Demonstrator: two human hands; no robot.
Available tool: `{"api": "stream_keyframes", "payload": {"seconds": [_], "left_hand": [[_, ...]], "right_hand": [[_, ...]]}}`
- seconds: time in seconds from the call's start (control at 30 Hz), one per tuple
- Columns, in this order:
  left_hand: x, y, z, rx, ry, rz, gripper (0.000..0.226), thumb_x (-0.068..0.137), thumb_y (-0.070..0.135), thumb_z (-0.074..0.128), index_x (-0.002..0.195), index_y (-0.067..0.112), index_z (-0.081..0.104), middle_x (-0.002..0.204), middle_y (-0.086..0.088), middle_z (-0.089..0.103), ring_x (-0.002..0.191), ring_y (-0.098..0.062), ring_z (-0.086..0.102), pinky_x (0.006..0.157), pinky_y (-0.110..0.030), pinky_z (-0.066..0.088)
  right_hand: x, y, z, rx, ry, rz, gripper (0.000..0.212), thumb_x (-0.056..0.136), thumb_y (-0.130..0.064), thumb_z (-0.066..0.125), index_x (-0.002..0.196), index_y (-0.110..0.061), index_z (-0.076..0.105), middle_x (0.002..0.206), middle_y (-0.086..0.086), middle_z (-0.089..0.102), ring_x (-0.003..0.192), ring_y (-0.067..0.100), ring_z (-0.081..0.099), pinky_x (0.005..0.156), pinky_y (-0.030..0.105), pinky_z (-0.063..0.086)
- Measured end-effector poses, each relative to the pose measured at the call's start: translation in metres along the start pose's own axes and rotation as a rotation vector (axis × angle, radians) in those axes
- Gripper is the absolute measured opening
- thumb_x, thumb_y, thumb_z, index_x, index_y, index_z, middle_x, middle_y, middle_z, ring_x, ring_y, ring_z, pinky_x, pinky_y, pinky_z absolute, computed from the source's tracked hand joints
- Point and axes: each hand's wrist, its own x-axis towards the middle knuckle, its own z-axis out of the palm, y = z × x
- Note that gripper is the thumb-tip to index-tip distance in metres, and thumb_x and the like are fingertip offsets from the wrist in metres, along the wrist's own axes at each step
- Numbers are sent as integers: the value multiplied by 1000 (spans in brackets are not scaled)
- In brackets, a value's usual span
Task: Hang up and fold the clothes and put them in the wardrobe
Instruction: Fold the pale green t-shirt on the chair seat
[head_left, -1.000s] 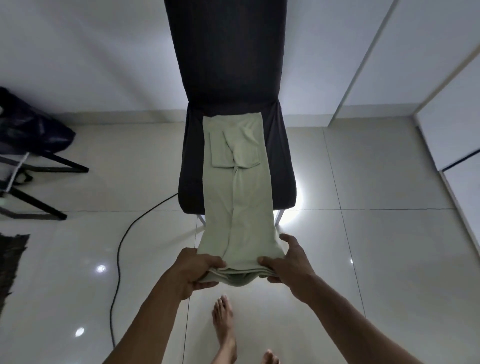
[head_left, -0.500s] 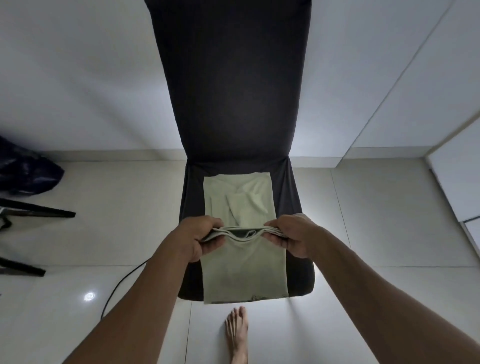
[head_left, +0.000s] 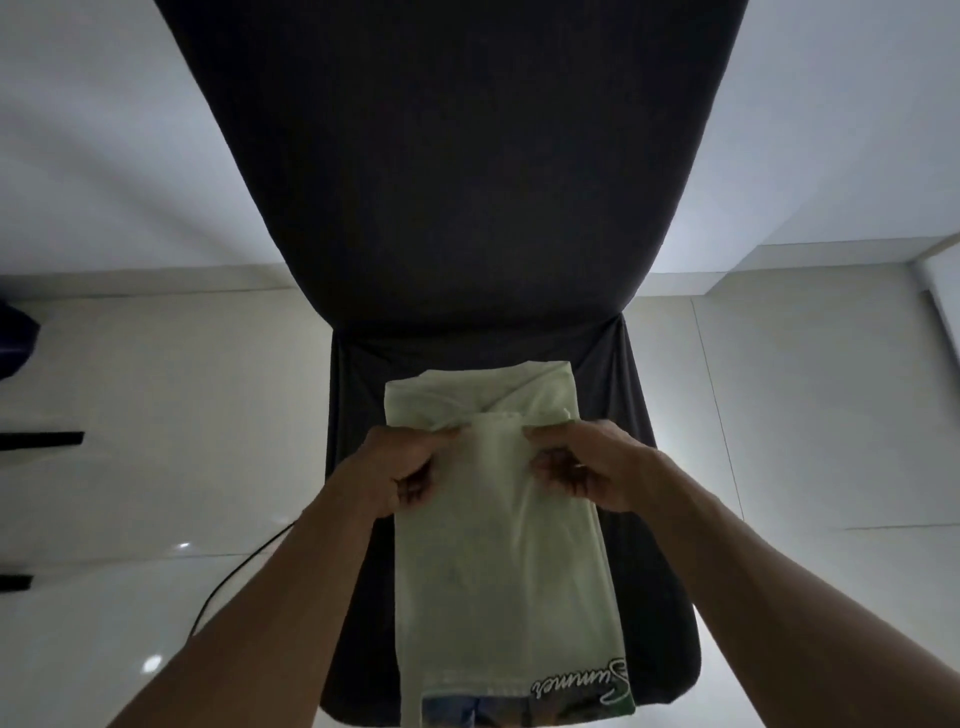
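A pale green T-shirt (head_left: 498, 571) lies folded lengthwise on the seat of a dark covered chair (head_left: 467, 182). A printed design with script lettering shows at its near end. My left hand (head_left: 405, 467) pinches the left corner of the folded-over hem, and my right hand (head_left: 582, 467) pinches the right corner. Both hands hold that hem over the shirt's upper part, just short of the collar end by the backrest.
The chair stands on a glossy tiled floor (head_left: 156, 441) against a white wall. A black cable (head_left: 244, 566) runs across the floor on the left. Dark frame legs (head_left: 41, 439) and a dark bag show at the far left edge. White cabinet panels stand at the right.
My hands lifted the shirt's near hem from below the seat edge and carried it forward over the shirt toward the backrest. The view has moved closer to the chair.
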Motion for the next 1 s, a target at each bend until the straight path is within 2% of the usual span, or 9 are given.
{"api": "stream_keyframes", "payload": {"seconds": [0.1, 0.2, 0.37, 0.43, 0.5, 0.57, 0.67, 0.87, 1.0], "left_hand": [[9, -15, -4, 244, 98, 158, 28, 72, 22, 87, 81, 3, 68, 67, -6, 65, 54, -17, 58, 49, -24, 46], [9, -22, -4, 304, 253, 286, 28, 79, 29, 77, 89, 3, 73, 84, -9, 74, 77, -25, 70, 67, -38, 58], [10, -1, -5, 163, 281, 433, 15, 87, 32, 74, 81, 19, 70, 84, -7, 71, 78, -18, 68, 66, -30, 54], [26, 9, -4, 148, 310, 418, 15, 87, 32, 74, 78, 27, 64, 86, -2, 70, 84, -21, 68, 75, -32, 57], [48, 13, -2, 175, 334, 355, 15, 87, 32, 74, 84, 20, 66, 92, -5, 70, 89, -25, 68, 83, -38, 57], [62, 14, 0, 194, 383, 309, 28, 85, 34, 75, 99, 10, 70, 100, -9, 70, 91, -27, 67, 81, -36, 57], [68, 14, 1, 211, 438, 332, 36, 84, 36, 76, 103, 6, 71, 100, -12, 71, 86, -25, 66, 73, -30, 52], [52, -5, 1, 166, 453, 436, 50, 79, 45, 80, 113, 10, 66, 103, -3, 69, 93, -22, 67, 85, -39, 58], [34, -34, -1, 186, 461, 444, 51, 81, 40, 79, 119, 13, 58, 106, -2, 63, 97, -21, 63, 84, -35, 53]], "right_hand": [[12, 9, -3, -331, 192, -167, 21, 84, -31, 78, 92, -13, 75, 73, 3, 63, 58, 16, 57, 49, 28, 46], [15, 12, -6, -543, 305, -310, 30, 87, -46, 71, 89, -16, 76, 84, 5, 72, 79, 23, 68, 71, 39, 59], [19, -10, -9, -419, 283, -410, 33, 88, -45, 70, 87, -13, 75, 87, 9, 75, 86, 28, 72, 81, 48, 60], [33, -20, -10, -380, 309, -391, 30, 89, -43, 70, 85, -14, 76, 88, 9, 75, 87, 28, 72, 82, 48, 60], [49, -24, -7, -379, 318, -354, 30, 89, -41, 70, 84, -13, 76, 89, 11, 75, 87, 29, 72, 80, 46, 61], [59, -25, -5, -411, 348, -331, 30, 90, -41, 68, 84, -12, 74, 87, 9, 72, 79, 25, 68, 66, 35, 58], [62, -28, -4, -453, 399, -324, 31, 91, -43, 67, 84, -13, 71, 84, 6, 66, 68, 16, 59, 50, 25, 40], [47, -15, -6, -397, 445, -344, 32, 87, -51, 70, 95, -20, 66, 96, 2, 67, 77, 14, 60, 53, 23, 39], [24, 15, -12, -381, 436, -347, 29, 87, -47, 72, 101, -23, 65, 98, -2, 66, 79, 13, 62, 57, 24, 44]]}}
